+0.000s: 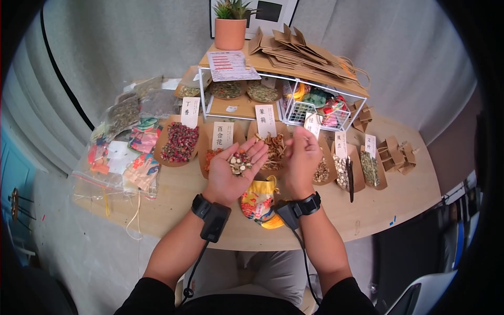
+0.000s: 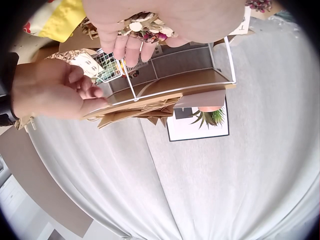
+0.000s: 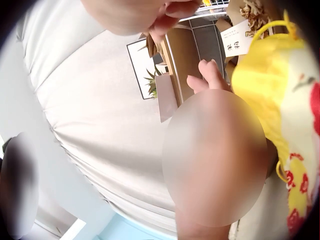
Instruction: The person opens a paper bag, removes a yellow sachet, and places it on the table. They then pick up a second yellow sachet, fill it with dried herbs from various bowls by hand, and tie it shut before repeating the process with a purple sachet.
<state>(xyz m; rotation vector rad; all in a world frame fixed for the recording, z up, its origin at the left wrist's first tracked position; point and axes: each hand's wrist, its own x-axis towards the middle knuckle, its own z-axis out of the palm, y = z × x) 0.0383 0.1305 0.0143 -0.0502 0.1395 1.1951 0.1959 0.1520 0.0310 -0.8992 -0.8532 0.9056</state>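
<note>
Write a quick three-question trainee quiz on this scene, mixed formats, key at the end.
1. Multiple choice. What lies in the palm of the left hand?
A) a folded paper bag
B) a mix of dried pieces
C) a long black tool

2. True or false: the potted plant stands on the wooden shelf top.

3. Short answer. In the head view, are the dried red buds to the left or the right of the yellow-topped pouch?

Key: 1. B; 2. True; 3. Left.
</note>
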